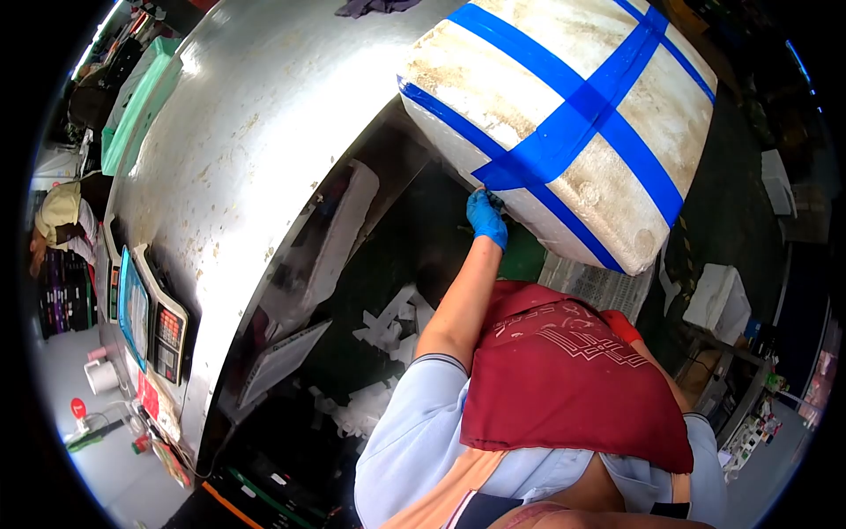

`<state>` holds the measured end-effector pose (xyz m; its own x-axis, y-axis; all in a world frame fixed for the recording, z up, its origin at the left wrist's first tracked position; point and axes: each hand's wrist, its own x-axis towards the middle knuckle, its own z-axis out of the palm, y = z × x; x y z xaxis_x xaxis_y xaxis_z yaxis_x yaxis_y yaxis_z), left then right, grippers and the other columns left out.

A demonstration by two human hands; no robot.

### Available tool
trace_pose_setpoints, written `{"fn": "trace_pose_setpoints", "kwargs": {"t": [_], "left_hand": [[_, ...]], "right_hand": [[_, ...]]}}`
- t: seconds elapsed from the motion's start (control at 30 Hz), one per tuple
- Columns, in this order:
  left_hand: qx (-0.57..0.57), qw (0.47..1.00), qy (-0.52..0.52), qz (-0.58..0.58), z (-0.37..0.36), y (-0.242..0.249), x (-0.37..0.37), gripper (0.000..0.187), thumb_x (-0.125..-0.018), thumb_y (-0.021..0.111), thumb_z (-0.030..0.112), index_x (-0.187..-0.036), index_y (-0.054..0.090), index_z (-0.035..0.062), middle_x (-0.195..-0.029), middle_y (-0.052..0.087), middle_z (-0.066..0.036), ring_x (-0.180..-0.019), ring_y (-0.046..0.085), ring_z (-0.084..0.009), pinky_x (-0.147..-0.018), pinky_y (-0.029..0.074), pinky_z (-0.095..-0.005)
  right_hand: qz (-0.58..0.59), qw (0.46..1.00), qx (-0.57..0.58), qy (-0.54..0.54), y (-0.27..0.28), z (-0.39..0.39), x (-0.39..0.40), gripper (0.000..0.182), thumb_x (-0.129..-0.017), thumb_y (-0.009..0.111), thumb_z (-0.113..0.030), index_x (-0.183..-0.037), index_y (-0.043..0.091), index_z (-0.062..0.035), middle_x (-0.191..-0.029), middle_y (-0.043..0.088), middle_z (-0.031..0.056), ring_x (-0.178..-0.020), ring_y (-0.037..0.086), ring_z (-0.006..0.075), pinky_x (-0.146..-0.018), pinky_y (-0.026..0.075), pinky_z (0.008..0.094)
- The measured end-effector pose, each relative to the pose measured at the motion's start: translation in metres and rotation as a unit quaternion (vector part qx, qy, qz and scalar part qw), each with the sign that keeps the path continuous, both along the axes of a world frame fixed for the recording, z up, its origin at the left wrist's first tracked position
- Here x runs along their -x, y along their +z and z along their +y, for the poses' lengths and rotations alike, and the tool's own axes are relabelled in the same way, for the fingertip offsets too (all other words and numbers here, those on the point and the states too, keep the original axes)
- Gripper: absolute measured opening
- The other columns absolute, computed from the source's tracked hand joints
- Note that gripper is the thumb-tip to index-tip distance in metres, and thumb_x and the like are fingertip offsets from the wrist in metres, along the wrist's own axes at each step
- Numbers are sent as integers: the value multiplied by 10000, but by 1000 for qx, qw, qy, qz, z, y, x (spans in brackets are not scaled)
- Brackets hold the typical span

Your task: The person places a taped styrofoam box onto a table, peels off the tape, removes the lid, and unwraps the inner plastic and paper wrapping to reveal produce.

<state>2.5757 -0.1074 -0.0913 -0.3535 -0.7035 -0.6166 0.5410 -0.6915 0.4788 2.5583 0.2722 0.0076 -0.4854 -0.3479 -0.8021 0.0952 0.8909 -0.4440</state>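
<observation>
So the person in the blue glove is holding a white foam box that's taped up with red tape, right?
Not quite: the tape is blue, not red. The head view shows blue strips crossing over the white foam box, and the left hand in the blue glove grips its lower edge beside the steel counter. The right hand is hidden behind the red apron.

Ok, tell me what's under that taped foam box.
The left hand, in a blue glove, presses the lower edge of the foam box. Below lies a dark floor with white foam scraps. The box's contents are hidden.
</observation>
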Motion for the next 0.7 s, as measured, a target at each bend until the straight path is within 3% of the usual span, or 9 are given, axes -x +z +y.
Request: {"fn": "trace_pose_setpoints", "kwargs": {"t": [0.37, 0.57, 0.7], "left_hand": [[-7, 1000, -4, -20, -1, -4, 1, 126, -877, 465, 59, -914, 584, 38, -665, 524, -38, -560, 489, -147, -524, 429, -266], [-22, 999, -2, -25, -4, -4, 2, 131, -870, 465, 41, -903, 591, 34, -667, 534, -40, -564, 496, -151, -532, 435, -270], [-51, 998, 2, -33, -5, 6, 3, 102, -862, 476, 69, -816, 567, 61, -635, 509, -29, -544, 474, -144, -510, 405, -264]], "right_hand": [[21, 1000, -12, 16, 2, 4, -5, 349, -858, 487, -267, -988, 639, 19, -976, 648, 166, -918, 608, 230, -805, 440, 325], [19, 1000, -9, 2, 3, 0, -5, 356, -858, 482, -264, -1000, 635, 25, -1001, 637, 178, -937, 601, 253, -824, 435, 326], [20, 1000, -6, 0, -6, 7, -6, 358, -855, 485, -264, -1000, 634, 27, -1001, 636, 180, -939, 600, 261, -829, 434, 326]]}}
